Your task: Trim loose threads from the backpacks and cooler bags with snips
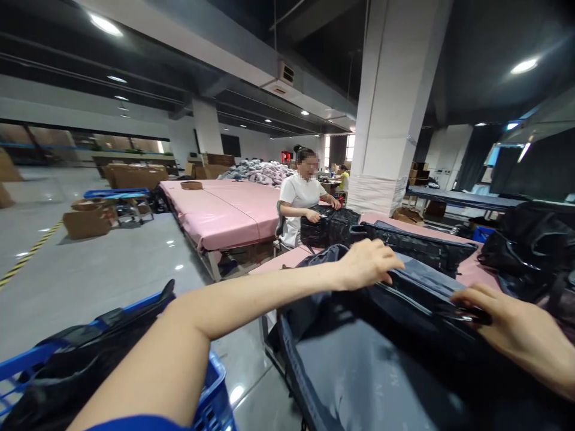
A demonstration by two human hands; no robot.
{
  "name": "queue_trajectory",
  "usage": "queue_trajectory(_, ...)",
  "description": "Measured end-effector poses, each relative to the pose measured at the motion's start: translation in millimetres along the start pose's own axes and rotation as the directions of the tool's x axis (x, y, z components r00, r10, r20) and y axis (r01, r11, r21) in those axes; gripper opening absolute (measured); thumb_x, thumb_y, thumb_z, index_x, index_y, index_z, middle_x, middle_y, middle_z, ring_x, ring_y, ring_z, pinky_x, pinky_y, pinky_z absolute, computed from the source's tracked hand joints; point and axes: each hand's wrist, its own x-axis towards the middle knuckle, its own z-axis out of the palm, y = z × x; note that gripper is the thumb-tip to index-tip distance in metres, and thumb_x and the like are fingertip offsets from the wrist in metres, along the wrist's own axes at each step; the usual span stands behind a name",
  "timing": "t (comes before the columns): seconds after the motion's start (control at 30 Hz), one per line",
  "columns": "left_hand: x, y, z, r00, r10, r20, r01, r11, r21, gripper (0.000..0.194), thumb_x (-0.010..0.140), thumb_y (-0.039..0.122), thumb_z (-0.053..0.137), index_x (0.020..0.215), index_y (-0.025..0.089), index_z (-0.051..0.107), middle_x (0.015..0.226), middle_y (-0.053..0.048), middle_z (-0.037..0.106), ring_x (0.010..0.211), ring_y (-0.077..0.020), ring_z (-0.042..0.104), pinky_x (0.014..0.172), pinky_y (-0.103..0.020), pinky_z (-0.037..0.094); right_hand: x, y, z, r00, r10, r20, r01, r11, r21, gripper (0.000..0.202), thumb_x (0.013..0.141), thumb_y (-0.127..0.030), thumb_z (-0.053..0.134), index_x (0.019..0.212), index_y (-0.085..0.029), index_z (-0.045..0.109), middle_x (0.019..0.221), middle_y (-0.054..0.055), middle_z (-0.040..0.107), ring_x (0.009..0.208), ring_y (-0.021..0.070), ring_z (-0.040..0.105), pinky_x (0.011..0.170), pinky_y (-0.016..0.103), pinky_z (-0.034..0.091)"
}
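A large dark bag lies open before me, its grey lining facing up. My left hand reaches across to the bag's far edge, with its fingers bent and closed on the fabric beside a zipper seam. In my right hand, at the right side of the same bag, is a pair of small thread snips. Their metal tips point left, toward the seam, and most of the handle is hidden by my fingers. Grey lining fabric shows between the two hands.
At my left stands a blue plastic crate with black bags in it. A seated co-worker handles a black bag across from me. Pink-covered tables, a wide pillar and piled black bags surround the spot.
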Motion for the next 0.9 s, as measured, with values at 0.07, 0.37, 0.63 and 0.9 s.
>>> queue_trajectory(0.07,4,12,14.7,0.977,0.193,-0.087,-0.193,0.981,0.001,0.016,0.09,0.023,0.047,0.097,0.021,0.062,0.09,-0.001,0.064,0.081,-0.0127,0.054,0.066,-0.025,0.037,8,-22,-9,0.994,-0.079,0.077,0.086,0.992,-0.097,0.051,0.064,-0.002,0.041,0.102,-0.03,0.059,0.097,0.0,0.065,0.066,0.0135,0.062,0.052,0.026,0.042)
queue_trajectory(0.37,-21,17,33.6,0.849,0.415,-0.327,-0.417,0.907,0.067,0.016,0.09,0.025,0.048,0.09,0.016,0.062,0.087,-0.003,0.063,0.077,-0.0123,0.053,0.063,-0.027,0.036,3,-59,-17,0.858,-0.503,-0.102,0.437,0.82,-0.369,0.032,0.085,0.0,0.031,0.092,-0.016,0.059,0.074,0.003,0.063,0.051,0.0098,0.05,0.051,0.027,0.034)
queue_trajectory(0.63,9,40,14.1,0.965,0.259,0.052,-0.252,0.961,-0.115,0.017,0.09,0.016,0.044,0.087,0.017,0.061,0.087,-0.001,0.06,0.077,-0.0129,0.051,0.055,-0.022,0.036,4,-61,-12,0.858,-0.494,-0.139,0.426,0.837,-0.344,0.027,0.087,-0.004,0.037,0.079,-0.016,0.06,0.068,0.001,0.06,0.049,0.0095,0.046,0.052,0.028,0.031)
queue_trajectory(0.9,21,48,1.5,0.938,0.256,0.234,-0.263,0.965,-0.001,0.017,0.088,0.013,0.041,0.084,0.012,0.057,0.085,-0.008,0.056,0.075,-0.0186,0.054,0.044,-0.022,0.034,2,-54,-12,0.881,-0.461,-0.107,0.418,0.865,-0.278,0.028,0.086,-0.005,0.036,0.082,-0.017,0.06,0.073,0.002,0.062,0.054,0.0105,0.051,0.052,0.026,0.035)
